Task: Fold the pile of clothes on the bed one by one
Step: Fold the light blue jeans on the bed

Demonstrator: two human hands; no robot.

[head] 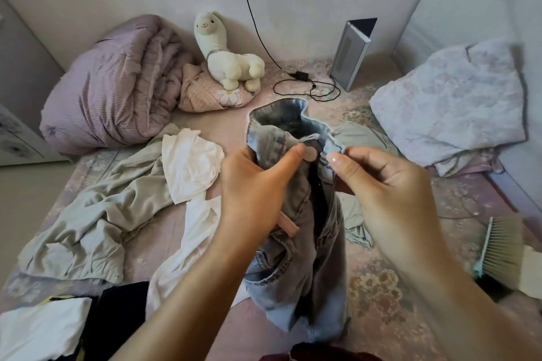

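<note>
jeans (296, 261) — held up | left hand (252, 182) grips waistband | right hand (381, 182) pinches it

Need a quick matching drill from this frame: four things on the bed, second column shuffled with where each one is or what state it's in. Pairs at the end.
Things
1. jeans
2. toy alpaca
3. brush
4. charger cable

Places or states
A. lying at the right edge of the bed
B. held up at the waistband by both hands
C. coiled on the bed near the wall
D. resting on a pink cushion

Pairs: 1-B, 2-D, 3-A, 4-C
</note>
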